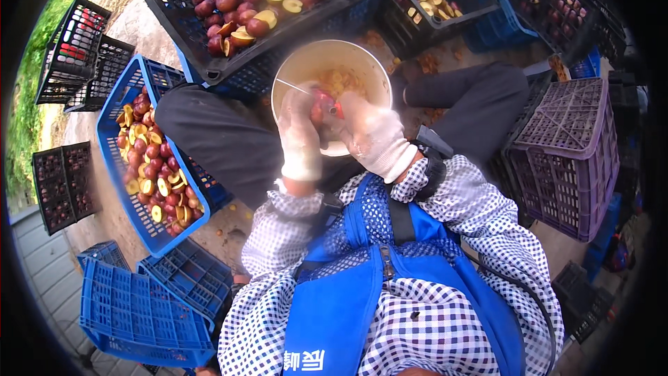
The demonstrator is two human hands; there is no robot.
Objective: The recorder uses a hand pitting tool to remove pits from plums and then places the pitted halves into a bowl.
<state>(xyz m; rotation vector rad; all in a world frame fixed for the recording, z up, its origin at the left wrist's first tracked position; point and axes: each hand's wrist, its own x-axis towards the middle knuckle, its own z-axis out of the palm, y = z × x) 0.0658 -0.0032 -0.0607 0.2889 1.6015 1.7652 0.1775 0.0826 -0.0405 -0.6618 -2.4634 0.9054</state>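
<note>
Both my hands wear white knitted gloves and meet over a cream bucket (299,63) between my legs. My left hand (298,122) is closed around a dark red plum (321,106), its fingers partly blurred. In my right hand (376,132), closed as well, is a small knife (292,86); its thin blade points left past the plum, and a bit of red handle shows at the fingers. Whether the blade is in the plum cannot be made out. Yellowish plum pieces (344,80) lie inside the bucket.
A black crate (156,17) of whole and cut plums stands ahead, and a blue crate (104,122) of plums at left. Another black crate (445,24) holds cut pieces. Upturned blue crates (146,306) lie lower left; a purplish crate (563,160) stands right.
</note>
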